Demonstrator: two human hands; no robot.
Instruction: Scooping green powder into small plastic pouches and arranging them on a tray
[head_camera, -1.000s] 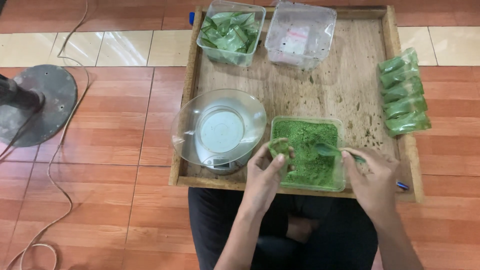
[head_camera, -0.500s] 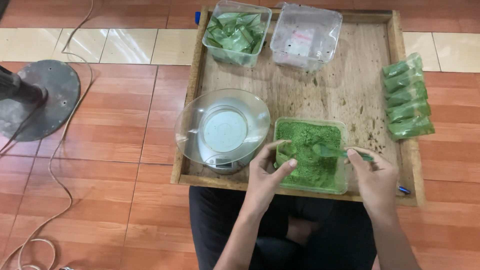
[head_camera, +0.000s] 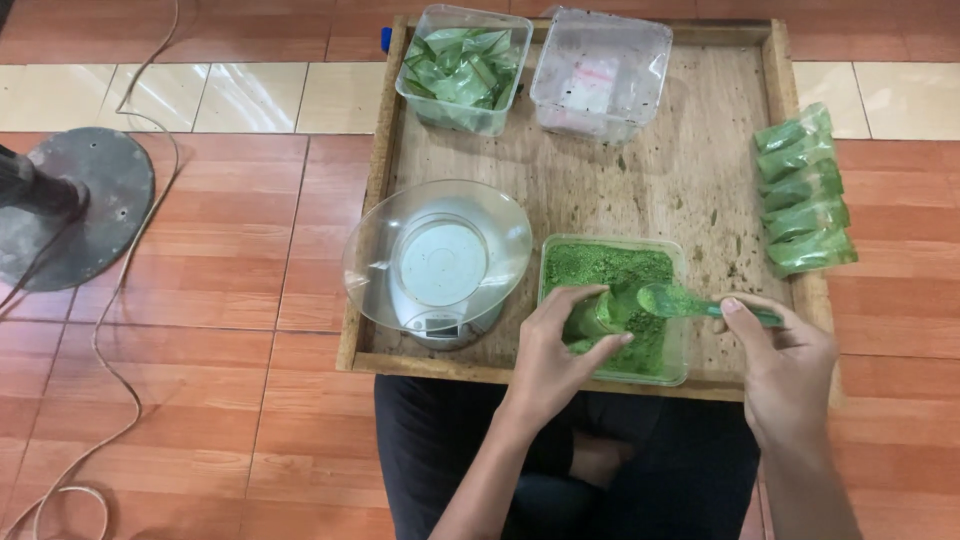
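Observation:
My left hand (head_camera: 560, 345) holds a small clear pouch (head_camera: 596, 312) partly filled with green powder, tilted over a clear tub of green powder (head_camera: 612, 270). My right hand (head_camera: 785, 360) grips a green plastic spoon (head_camera: 690, 302); its bowl is heaped with powder and sits right at the pouch's mouth. Both hands hover at the near right of a wooden tray (head_camera: 690, 170).
A kitchen scale with a clear bowl (head_camera: 437, 260) stands left of the tub. At the tray's far edge sit a tub of empty pouches (head_camera: 462, 66) and a nearly empty tub (head_camera: 600, 72). Filled pouches (head_camera: 805, 190) line the right rim. A fan base (head_camera: 75, 205) and cable lie on the floor, left.
The spoon has lifted out of the tub with a heap of powder and moved left to the pouch's mouth. My left hand tilted the pouch toward it.

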